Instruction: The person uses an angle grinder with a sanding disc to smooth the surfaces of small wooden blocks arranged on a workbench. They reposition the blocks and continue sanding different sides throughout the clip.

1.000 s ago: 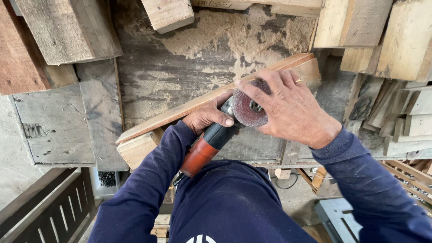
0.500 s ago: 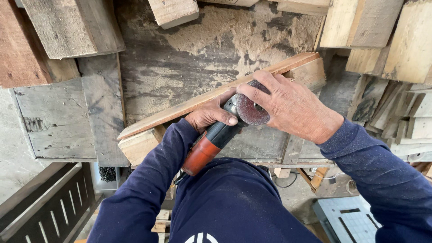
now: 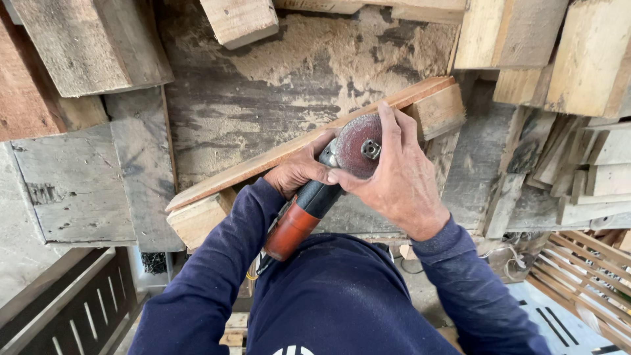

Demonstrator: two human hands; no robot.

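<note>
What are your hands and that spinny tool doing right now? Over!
Left hand gripping angle grinder body. Right hand cupped over the reddish sanding disc. Long wooden board lies under the tool. Nothing blocking; sawdust on the bench.

One view only, from a camera on the person's head, looking steeply down over the chest and both arms onto the workbench (image 3: pixel 276 98). The dark blue torso fills the lower middle of the frame, so the lens sits close above and slightly behind the hands. The bench lies at the centre and runs towards the top edge. Above the bench and to its left and right, stacked wood blocks reach the frame borders. Below the bench on the left, floor and a dark slatted frame show; below it on the right, a wooden slatted rack. With a single camera, no part of the scene is shared between views.
</note>
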